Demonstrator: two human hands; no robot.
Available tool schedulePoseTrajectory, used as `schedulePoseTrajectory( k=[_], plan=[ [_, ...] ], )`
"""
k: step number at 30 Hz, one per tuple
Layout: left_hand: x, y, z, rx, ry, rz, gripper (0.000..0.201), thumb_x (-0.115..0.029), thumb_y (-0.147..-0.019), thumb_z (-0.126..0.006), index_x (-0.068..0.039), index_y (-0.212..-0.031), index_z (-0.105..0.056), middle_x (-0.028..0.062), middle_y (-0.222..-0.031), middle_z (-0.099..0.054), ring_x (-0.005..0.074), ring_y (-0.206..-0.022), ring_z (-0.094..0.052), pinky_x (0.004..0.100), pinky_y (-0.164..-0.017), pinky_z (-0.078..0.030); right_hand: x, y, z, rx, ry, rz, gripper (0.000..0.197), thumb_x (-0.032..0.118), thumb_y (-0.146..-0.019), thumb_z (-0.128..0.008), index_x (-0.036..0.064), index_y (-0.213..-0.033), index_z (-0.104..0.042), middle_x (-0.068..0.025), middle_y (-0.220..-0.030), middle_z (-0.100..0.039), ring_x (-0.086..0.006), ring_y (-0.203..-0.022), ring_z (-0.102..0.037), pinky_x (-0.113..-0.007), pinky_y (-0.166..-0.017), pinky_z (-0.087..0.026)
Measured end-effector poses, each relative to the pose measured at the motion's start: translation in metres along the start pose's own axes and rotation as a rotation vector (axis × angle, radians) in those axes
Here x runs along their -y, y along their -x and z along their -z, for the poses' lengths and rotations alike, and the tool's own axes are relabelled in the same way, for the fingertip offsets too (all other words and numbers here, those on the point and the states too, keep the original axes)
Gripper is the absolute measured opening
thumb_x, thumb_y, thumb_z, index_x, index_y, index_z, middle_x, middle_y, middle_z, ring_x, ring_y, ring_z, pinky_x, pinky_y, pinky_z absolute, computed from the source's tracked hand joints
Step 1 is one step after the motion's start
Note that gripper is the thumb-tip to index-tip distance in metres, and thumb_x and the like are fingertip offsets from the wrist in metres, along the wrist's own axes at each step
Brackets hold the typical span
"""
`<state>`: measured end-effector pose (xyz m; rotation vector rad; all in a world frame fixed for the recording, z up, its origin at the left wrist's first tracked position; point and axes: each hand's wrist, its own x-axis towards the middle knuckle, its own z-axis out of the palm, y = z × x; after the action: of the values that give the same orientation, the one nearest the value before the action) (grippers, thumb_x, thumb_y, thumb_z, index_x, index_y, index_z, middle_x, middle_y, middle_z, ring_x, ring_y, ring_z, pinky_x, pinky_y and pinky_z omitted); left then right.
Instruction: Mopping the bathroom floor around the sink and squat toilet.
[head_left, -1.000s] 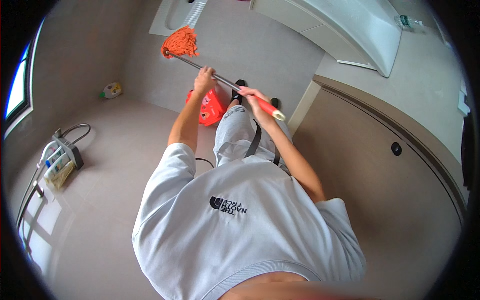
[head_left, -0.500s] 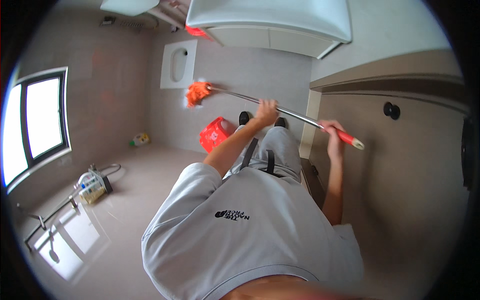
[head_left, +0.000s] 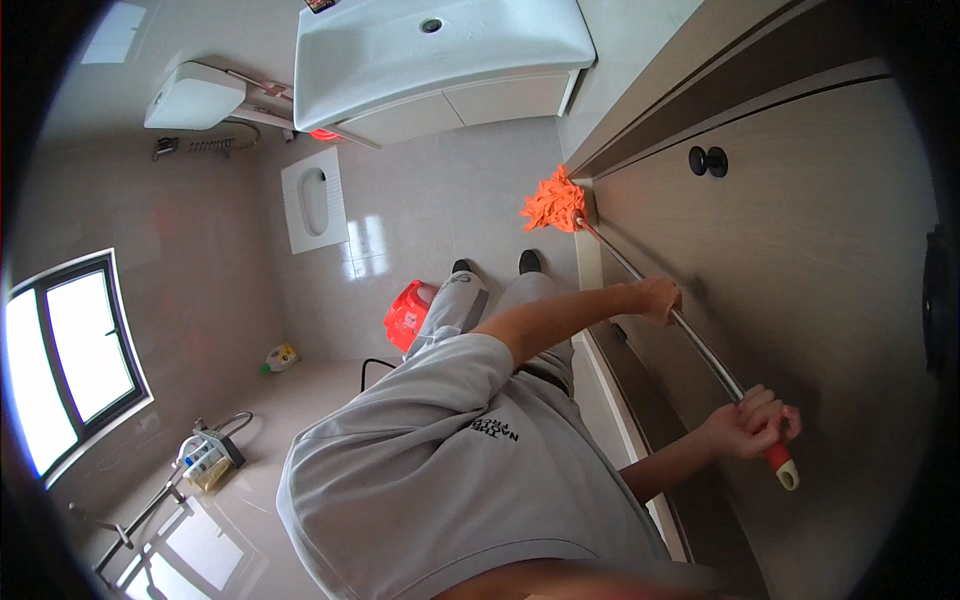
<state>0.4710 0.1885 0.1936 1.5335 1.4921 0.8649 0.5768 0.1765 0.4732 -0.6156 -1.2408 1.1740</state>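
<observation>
I hold a mop [head_left: 715,362] with both hands, its metal pole slanting from far left to near right. My left hand [head_left: 655,300] is wrapped round the middle of the pole, with that arm stretched across my body. Nearer its end, my right hand [head_left: 755,424] grips the mop by the red handle, whose pale tip sticks out below the fingers. The orange mop head [head_left: 556,203] is at the floor by the door frame's edge, its strands bunched together. Some of the handle is covered by my right fingers.
A brown door [head_left: 800,270] with a black knob [head_left: 708,161] stands on the right. Ahead is a white washbasin [head_left: 400,70] on a cabinet. A squat toilet [head_left: 315,200] lies in the floor at far left. Beside my feet sits a red bucket [head_left: 405,318]; a bottle [head_left: 282,358] stands left.
The mop head has swung right, from beside the squat toilet to the door frame. Both hands have moved right and nearer with the pole, and my body has turned right.
</observation>
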Motion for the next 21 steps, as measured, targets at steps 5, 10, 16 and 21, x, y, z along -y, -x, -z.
schedulePoseTrajectory(
  k=[5,10,16,21],
  plan=[
    [-0.001,0.028,-0.005,0.012,-0.044,0.106,0.027,-0.032,-0.073,-0.068,-0.008,-0.085,-0.073,0.0188,-0.084,-0.07,0.0398,-0.083,-0.068,0.048,-0.075,-0.055,-0.017,0.001,0.012,-0.205,0.093,0.061,0.009,0.008,-0.085,-0.046,0.0077,-0.094,-0.047,0.0049,-0.053,-0.023,-0.0062,-0.043,-0.019,-0.024,-0.044,-0.018],
    [0.073,0.134,0.005,-0.058,-0.106,0.403,0.028,-0.03,-0.074,-0.068,-0.008,-0.09,-0.074,0.0161,-0.093,-0.073,0.0333,-0.092,-0.071,0.0435,-0.08,-0.057,-0.071,0.066,-0.019,-0.129,-0.01,-0.118,0.006,0.008,-0.085,-0.047,0.0105,-0.09,-0.046,0.0057,-0.054,-0.024,-0.0059,-0.043,-0.02,-0.023,-0.043,-0.017],
    [0.19,0.304,0.028,-0.286,0.002,0.696,0.023,-0.023,-0.077,-0.065,-0.006,-0.089,-0.074,0.0184,-0.097,-0.072,0.0345,-0.094,-0.069,0.0445,-0.082,-0.056,-0.161,0.182,-0.089,0.127,-0.112,-0.568,0.003,0.012,-0.087,-0.048,0.0143,-0.088,-0.046,0.0053,-0.062,-0.031,-0.0049,-0.051,-0.03,-0.024,-0.049,-0.025],
    [0.265,0.532,0.019,-0.563,0.028,1.141,0.016,-0.017,-0.077,-0.066,-0.008,-0.087,-0.073,0.018,-0.091,-0.071,0.0348,-0.089,-0.07,0.0454,-0.081,-0.056,-0.23,0.355,-0.152,0.713,-0.061,-1.036,0.013,0.01,-0.09,-0.046,0.0073,-0.101,-0.052,-0.0051,-0.083,-0.051,-0.0186,-0.082,-0.053,-0.047,-0.099,-0.044]
  ],
)
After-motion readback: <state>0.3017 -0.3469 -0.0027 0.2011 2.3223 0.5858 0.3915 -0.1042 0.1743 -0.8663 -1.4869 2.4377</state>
